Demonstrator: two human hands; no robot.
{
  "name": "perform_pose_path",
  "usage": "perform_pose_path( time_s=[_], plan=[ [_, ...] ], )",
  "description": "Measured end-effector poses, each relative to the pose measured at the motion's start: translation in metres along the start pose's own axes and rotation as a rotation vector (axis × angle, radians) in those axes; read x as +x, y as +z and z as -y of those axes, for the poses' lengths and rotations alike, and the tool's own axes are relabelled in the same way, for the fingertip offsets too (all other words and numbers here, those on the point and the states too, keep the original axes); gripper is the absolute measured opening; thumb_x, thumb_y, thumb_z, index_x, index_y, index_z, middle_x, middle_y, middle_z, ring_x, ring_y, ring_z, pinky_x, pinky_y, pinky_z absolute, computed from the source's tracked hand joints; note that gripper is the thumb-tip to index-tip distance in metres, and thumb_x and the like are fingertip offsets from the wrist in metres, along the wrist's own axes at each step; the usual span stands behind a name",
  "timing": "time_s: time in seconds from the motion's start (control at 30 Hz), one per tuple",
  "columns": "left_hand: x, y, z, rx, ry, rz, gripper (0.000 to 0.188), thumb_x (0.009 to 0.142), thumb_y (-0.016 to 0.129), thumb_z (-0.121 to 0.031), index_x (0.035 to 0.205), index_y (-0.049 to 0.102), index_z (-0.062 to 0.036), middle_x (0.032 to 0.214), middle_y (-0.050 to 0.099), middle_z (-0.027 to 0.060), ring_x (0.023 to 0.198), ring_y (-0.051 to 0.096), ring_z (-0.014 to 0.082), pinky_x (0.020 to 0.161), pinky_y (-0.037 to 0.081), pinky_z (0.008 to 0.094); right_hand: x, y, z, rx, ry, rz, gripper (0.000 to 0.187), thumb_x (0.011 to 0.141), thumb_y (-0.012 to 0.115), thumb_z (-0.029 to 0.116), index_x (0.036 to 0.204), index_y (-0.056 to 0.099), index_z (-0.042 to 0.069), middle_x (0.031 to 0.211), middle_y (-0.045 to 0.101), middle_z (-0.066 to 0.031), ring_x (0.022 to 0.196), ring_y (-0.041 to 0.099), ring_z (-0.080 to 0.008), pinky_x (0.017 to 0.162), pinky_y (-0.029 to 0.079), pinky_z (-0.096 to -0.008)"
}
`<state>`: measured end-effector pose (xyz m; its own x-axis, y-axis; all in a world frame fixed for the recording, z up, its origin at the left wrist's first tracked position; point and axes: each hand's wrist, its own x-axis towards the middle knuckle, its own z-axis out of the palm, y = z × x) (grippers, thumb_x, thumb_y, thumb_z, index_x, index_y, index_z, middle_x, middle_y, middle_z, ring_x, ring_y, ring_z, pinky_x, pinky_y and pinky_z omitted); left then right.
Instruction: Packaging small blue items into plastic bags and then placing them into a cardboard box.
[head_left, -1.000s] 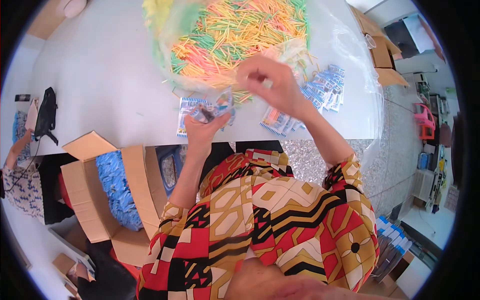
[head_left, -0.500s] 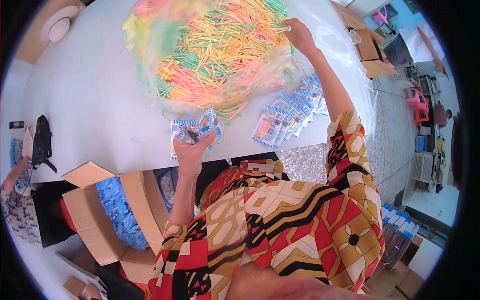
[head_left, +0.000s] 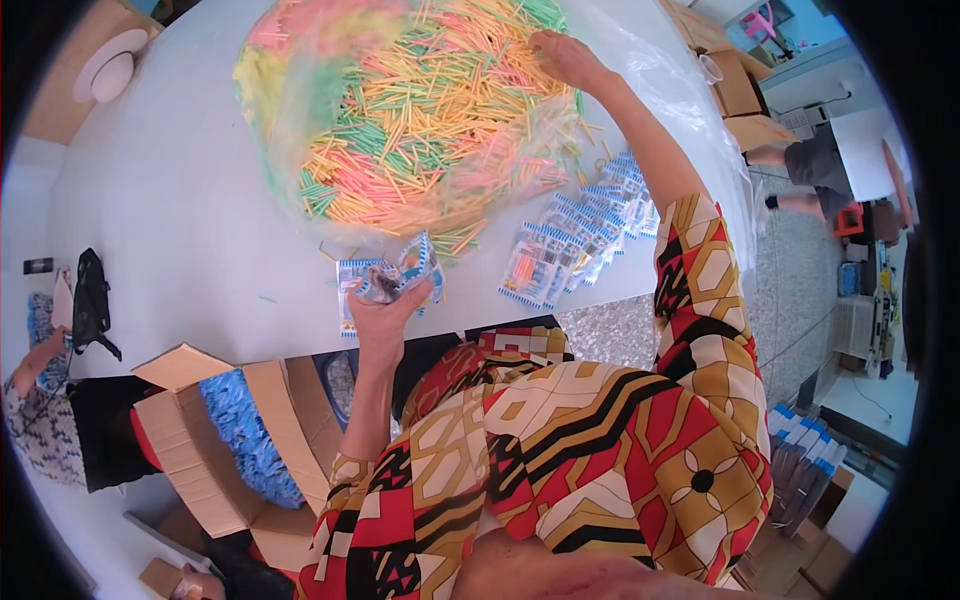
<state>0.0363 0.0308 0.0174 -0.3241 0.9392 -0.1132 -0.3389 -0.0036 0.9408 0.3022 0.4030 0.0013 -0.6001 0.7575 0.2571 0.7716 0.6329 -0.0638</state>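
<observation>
My left hand (head_left: 382,312) is closed on a clear plastic packet (head_left: 421,262) with blue-and-white edges. The packet's top stands open above my fingers, and something dark shows between thumb and packet. Another such packet (head_left: 347,312) lies against the same hand. At the far side, my right hand (head_left: 572,62) reaches into a big heap of thin pink, yellow and green sticks (head_left: 430,100). Its fingers are bent down and pressed together at the heap's right edge; what they pinch is hidden. Clear plastic sheeting (head_left: 350,215) surrounds the heap.
Several flat packets (head_left: 565,245) overlap on the white table (head_left: 180,220), right of the heap. An open carton (head_left: 195,455) full of blue packets stands below the table's left edge. A black bag (head_left: 92,305) and another person's arm (head_left: 38,365) are far left. Cartons (head_left: 735,85) stand far right.
My right hand has moved left, further onto the heap. My left hand keeps its hold on the packet and has barely moved. More of a person in the background at right shows.
</observation>
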Motion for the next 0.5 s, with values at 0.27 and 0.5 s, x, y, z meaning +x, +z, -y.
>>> perform_pose_path(
  time_s=[0.27,0.5],
  plan=[
    [0.001,-0.005,0.004,0.033,-0.006,0.042,0.033,0.070,0.072,0.008,0.101,0.062,0.0019,0.092,0.064,0.0046,0.078,0.061,0.0106,0.071,0.050,0.0250,0.011,0.018,0.012,0.025,-0.108,-0.105,0.027,0.081,0.055,0.011,0.108,0.054,0.007,0.100,0.059,-0.0134,0.092,0.058,-0.0341,0.079,0.048,-0.0419],
    [0.000,0.001,-0.001,0.010,0.003,0.079,0.032,0.071,0.071,0.008,0.102,0.061,0.0015,0.092,0.065,0.0048,0.079,0.061,0.0103,0.071,0.050,0.0248,-0.001,0.004,0.008,0.074,-0.060,-0.230,0.023,0.081,0.055,0.011,0.103,0.059,0.007,0.097,0.059,-0.0131,0.084,0.060,-0.0316,0.073,0.049,-0.0404]
  ],
)
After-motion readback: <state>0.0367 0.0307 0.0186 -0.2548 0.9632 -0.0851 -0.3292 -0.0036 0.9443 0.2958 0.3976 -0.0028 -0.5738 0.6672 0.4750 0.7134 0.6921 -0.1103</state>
